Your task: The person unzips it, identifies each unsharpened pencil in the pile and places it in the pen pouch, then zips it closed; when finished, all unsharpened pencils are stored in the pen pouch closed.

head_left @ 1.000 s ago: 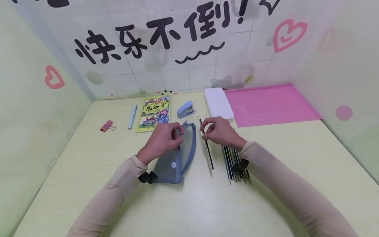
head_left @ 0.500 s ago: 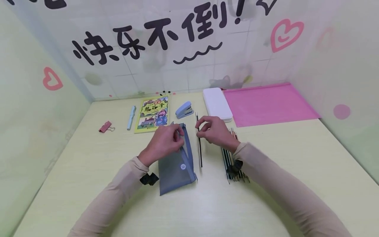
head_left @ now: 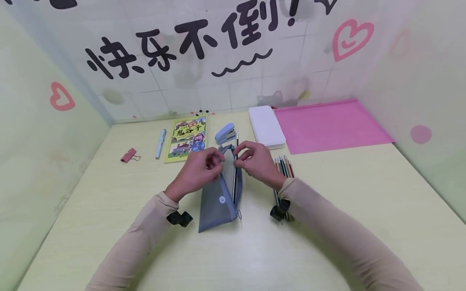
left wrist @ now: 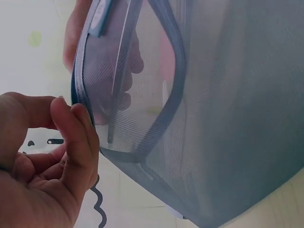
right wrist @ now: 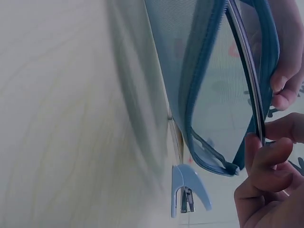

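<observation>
My left hand (head_left: 199, 169) pinches the zippered edge of a blue-grey mesh pencil pouch (head_left: 215, 206), which hangs with its mouth spread wide. Between thumb and fingertips, my right hand (head_left: 259, 163) holds a dark striped pencil (head_left: 234, 182). The pencil's lower end is inside the pouch's opening, while its upper end sticks out above the fingers. In the right wrist view the pencil (right wrist: 252, 76) runs between the two zipper edges. Through the mesh in the left wrist view, the pencil (left wrist: 118, 71) shows faintly. A bundle of pencils (head_left: 284, 165) lies under my right wrist, partly hidden.
Behind the pouch stands a light blue stapler (head_left: 225, 133), with a yellow book (head_left: 187, 135) to its left. A white case (head_left: 267, 126) and a pink sheet (head_left: 333, 127) lie at the back right. Farther left are a blue pen (head_left: 160, 144) and a red binder clip (head_left: 129, 155).
My right hand has moved left, bringing the pencil from beside the pouch into its mouth. The pouch has turned and shifted slightly, still in my left hand.
</observation>
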Motion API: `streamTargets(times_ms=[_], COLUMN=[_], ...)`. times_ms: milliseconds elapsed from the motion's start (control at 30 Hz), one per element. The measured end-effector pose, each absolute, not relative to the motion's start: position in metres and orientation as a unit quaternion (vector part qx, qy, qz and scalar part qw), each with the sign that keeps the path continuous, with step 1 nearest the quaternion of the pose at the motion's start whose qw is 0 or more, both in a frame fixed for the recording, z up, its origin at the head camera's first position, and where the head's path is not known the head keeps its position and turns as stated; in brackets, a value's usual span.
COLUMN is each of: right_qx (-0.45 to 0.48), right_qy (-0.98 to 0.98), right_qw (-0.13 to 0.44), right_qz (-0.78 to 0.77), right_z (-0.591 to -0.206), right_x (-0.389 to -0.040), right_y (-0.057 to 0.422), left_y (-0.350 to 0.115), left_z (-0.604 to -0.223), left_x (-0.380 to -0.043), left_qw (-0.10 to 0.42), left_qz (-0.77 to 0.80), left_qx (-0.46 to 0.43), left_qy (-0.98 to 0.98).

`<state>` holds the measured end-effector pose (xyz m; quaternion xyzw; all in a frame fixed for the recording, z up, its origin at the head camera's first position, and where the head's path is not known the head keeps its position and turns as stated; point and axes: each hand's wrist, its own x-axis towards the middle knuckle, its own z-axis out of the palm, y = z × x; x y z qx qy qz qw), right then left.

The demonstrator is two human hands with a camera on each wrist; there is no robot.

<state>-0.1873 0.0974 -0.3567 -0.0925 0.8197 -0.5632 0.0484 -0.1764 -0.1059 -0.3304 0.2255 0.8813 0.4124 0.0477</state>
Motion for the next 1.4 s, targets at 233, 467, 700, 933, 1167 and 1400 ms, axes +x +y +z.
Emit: streamTargets(times_ms=[233,467,700,933,1167,1400], right_qx=[-0.094,-0.113,-0.124,-0.120,-0.128,-0.131], right_qy=[0.821,0.834,0.847,0.862,0.874,0.876], right_qw=[0.061,0.050,0.056,0.093,0.097,0.065], right_qz=[-0.560,-0.538,-0.514,-0.484,-0.459,-0.460], right_z=[-0.351,-0.351,-0.352,-0.353,-0.353,-0.346], right_x=[-0.176,-0.171,-0.171,-0.173,-0.175,-0.173], right_y=[0.092,0.086,0.083,0.080,0.081,0.102], left_y=[-0.109,-0.108,-0.107,-0.106,-0.106,-0.106], left_z=[-0.328,-0.326,-0.329,-0.329,-0.329,-0.329], left_x=[-0.175,-0.175,-0.176,-0.174,-0.174,-0.174], left_qw=[0.035,0.032,0.029,0.034,0.038,0.039], left_qz=[0.426,0.437,0.447,0.448,0.447,0.447], left_qx=[0.220,0.208,0.209,0.211,0.206,0.197], left_qy=[0.877,0.874,0.869,0.868,0.870,0.872])
